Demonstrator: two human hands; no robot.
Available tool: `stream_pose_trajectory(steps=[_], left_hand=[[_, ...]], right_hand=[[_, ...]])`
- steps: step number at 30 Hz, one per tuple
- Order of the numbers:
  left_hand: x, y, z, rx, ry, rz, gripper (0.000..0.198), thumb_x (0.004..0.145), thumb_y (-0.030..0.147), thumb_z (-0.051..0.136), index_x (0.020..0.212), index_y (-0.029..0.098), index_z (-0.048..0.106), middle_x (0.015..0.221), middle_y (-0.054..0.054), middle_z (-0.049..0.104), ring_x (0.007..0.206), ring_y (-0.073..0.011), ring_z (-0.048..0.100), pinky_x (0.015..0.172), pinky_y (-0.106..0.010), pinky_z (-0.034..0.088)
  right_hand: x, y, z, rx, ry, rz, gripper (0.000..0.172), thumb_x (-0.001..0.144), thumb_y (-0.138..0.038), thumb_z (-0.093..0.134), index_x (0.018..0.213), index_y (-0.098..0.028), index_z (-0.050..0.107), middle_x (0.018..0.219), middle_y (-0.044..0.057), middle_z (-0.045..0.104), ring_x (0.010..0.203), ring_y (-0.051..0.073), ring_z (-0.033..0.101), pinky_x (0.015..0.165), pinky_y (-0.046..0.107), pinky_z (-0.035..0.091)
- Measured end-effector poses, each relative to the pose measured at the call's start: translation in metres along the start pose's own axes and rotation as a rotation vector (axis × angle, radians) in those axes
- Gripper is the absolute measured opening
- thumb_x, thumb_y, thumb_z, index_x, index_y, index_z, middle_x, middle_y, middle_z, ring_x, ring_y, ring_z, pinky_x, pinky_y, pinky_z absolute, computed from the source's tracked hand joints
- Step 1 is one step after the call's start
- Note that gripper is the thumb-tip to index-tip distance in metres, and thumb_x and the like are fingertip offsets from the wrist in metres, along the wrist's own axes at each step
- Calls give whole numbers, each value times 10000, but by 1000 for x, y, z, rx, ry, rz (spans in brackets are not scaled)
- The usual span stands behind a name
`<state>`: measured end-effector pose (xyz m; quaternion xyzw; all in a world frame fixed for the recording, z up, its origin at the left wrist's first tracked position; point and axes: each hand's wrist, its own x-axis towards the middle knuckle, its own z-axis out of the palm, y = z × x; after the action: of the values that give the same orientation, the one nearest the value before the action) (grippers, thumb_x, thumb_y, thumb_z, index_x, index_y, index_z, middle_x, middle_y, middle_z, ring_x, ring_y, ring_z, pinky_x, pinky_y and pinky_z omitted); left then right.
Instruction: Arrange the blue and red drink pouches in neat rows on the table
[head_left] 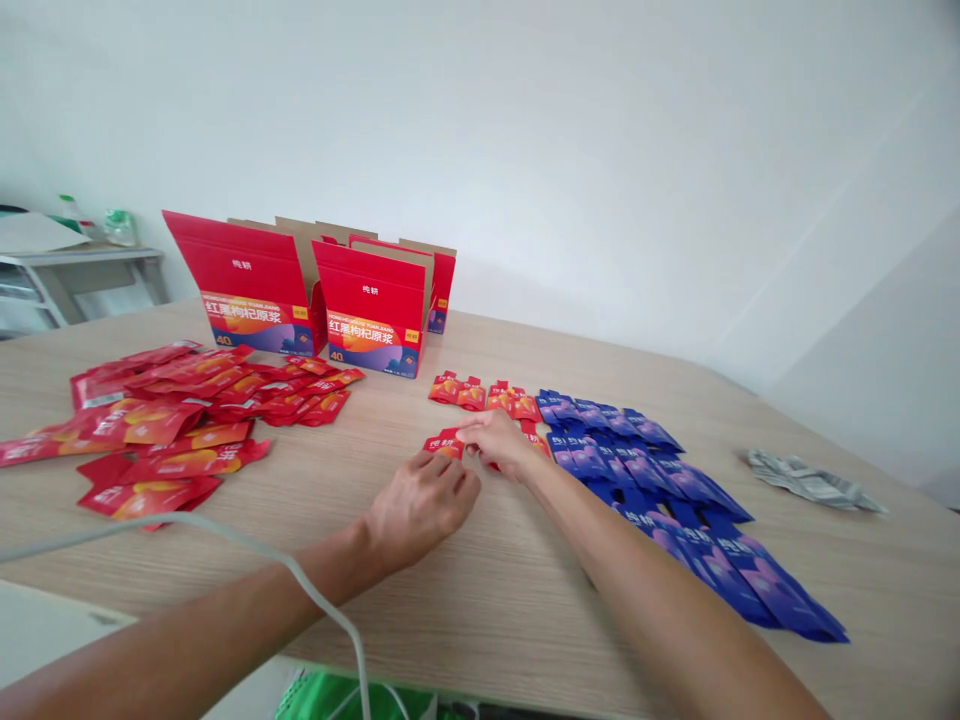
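Note:
A small red sachet (442, 442) with white lettering lies at the middle of the table, between my hands. My left hand (424, 505) is closed, its curled fingers on the lower part of this sachet, which they mostly hide. My right hand (499, 442) pinches the sachet's upper right edge between thumb and fingers. Just beyond the hands, several red sachets (472, 394) lie in a short row, and more are partly covered by my right hand. Overlapping blue sachets (641, 467) are laid out in rows beyond my right forearm.
A loose heap of red sachets (199, 385) spreads over the left side. Open red cartons (375, 335) stand behind it near the wall. A striped cloth (814, 480) lies at the right. A pale cable (300, 578) crosses over my left forearm. A side table (90, 258) stands far left.

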<state>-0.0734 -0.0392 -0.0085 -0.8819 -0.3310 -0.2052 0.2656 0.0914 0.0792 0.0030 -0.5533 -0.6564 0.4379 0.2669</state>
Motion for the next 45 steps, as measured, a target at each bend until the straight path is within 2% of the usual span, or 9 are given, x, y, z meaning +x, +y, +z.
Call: stream_pose_trajectory(steps=[3,8,15,18,22,32,37,42,45], left_hand=[[-1,-5,14,-211,-86,-126,81,1028,128,597,1029,161,671,1056,-101,778,944,-247,745,823,-368,644],[-6,-20,36,-466,-135,-313,132,993,139,633,1052,182,743,1201,-114,785,1177,-267,728,1102,-393,589],[4,-31,65,-533,-102,-354,303,1025,124,517,1037,196,810,1108,-101,794,1048,-236,740,966,-337,614],[10,-34,74,-532,-83,-363,319,1051,165,500,1045,200,817,1031,-98,786,999,-226,730,937,-328,613],[13,-35,78,-520,-73,-364,318,1064,166,496,1011,190,809,1040,-114,780,999,-229,720,942,-345,605],[16,-33,64,-446,-149,-335,199,1055,214,595,1120,179,780,1211,-137,771,1114,-269,718,1008,-403,597],[10,-90,43,-180,-321,-492,407,1076,347,582,1455,222,662,1541,-138,649,1410,-281,615,1196,-423,494],[-10,-181,34,20,-454,-849,429,1005,230,540,1364,50,689,1410,-298,685,1373,-451,635,1135,-598,510],[-19,-207,36,56,-562,-964,480,989,315,566,1328,4,703,1344,-351,705,1277,-515,681,1031,-631,556]], right_hand=[[13,5,-11,-29,43,-26,214,933,-154,764,1145,-135,774,725,1,722,640,126,657,575,210,475],[37,18,-27,-163,90,-30,270,1060,-362,742,1222,-147,720,1149,66,746,981,186,736,888,373,644],[54,28,-35,-349,111,-59,276,1070,-387,732,1208,-147,728,1172,71,752,1026,200,745,949,418,644],[53,28,-38,-401,126,-120,141,1023,-236,764,1141,-160,768,1095,61,809,1004,191,781,987,372,624],[47,26,-42,-466,126,-192,265,909,-40,769,1121,-194,811,1087,54,849,1040,192,813,1003,291,596],[39,29,-42,-622,111,-313,379,915,-43,748,1273,-165,761,1225,119,820,1177,246,784,1109,385,558],[28,36,-46,-668,153,-405,577,939,-157,748,1501,-152,619,1463,183,702,1400,326,652,1209,498,486],[15,35,-46,-680,153,-460,603,971,-198,710,1553,-133,567,1527,195,653,1455,332,599,1250,520,450],[8,31,-42,-686,133,-473,604,982,-212,698,1564,-129,560,1549,195,636,1480,340,572,1264,541,432]])
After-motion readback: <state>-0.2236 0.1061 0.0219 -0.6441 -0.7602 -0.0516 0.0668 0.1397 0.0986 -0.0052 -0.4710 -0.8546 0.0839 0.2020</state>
